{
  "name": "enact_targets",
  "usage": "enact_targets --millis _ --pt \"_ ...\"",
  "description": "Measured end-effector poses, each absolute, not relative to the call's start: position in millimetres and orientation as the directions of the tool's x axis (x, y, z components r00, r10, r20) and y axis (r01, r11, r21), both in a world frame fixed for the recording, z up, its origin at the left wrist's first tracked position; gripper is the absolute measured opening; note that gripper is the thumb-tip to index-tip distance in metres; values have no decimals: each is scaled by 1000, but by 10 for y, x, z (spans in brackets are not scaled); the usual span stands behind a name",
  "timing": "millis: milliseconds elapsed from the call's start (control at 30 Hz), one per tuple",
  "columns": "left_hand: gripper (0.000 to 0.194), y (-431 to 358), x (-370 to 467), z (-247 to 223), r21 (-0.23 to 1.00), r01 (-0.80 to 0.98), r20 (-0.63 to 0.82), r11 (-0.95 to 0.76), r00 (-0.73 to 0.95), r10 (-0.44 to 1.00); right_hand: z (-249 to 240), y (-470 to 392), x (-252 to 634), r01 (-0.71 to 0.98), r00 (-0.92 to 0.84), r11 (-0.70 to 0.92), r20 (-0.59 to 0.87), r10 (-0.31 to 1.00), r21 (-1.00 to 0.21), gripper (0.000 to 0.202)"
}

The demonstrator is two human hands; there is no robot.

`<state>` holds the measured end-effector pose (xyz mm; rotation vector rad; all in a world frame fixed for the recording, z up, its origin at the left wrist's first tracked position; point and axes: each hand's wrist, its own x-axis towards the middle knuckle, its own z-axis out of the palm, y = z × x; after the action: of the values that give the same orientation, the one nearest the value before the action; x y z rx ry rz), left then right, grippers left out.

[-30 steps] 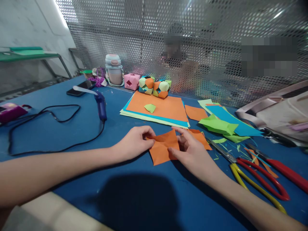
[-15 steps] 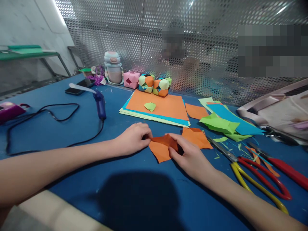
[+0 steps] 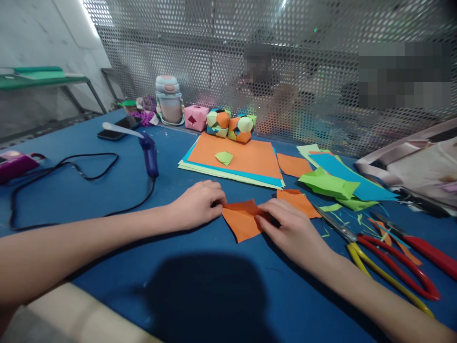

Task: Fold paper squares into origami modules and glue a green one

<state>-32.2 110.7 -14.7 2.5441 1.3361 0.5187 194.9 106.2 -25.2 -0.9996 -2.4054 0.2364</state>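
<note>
A small orange paper square (image 3: 243, 224) with a raised, creased upper part lies on the blue table between both hands. My left hand (image 3: 202, 202) is closed on its left corner, the fingers curled and resting on the table. At the right edge, my right hand (image 3: 285, 221) pinches the paper between thumb and fingers. Just behind the right hand is another orange piece (image 3: 302, 202). A stack of orange, blue and pale green sheets (image 3: 235, 155) lies further back, with a small green folded piece (image 3: 224, 158) on it.
Scissors (image 3: 352, 238), red-handled pliers (image 3: 428, 252) and green scraps (image 3: 330, 183) lie at the right. A purple glue gun (image 3: 150, 157) with its cable is at the left. Folded paper cubes (image 3: 242, 128), a pink box (image 3: 195, 117) and a bottle (image 3: 169, 102) stand at the back.
My right hand has shifted slightly right, and the orange paper's raised part is opened out flatter. My left hand has hardly moved. The view has shifted a little.
</note>
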Motion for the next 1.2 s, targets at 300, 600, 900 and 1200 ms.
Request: enact_targets --millis 300,600,900,1200 --pt "14 1127 -352 -147 366 742 209 -562 523 826 -230 1068 2035 566 -719 790 327 613 -236 19" --pt "20 1049 -320 -167 197 691 254 -695 649 717 -210 1013 2005 554 -799 828 334 500 86 25" --pt "24 1076 -379 -170 81 632 254 -771 735 629 -149 959 1999 500 -859 831 266 438 245 23" --pt "26 1077 -370 -123 -102 563 188 -820 821 539 -149 957 2006 491 -868 823 245 433 285 22"
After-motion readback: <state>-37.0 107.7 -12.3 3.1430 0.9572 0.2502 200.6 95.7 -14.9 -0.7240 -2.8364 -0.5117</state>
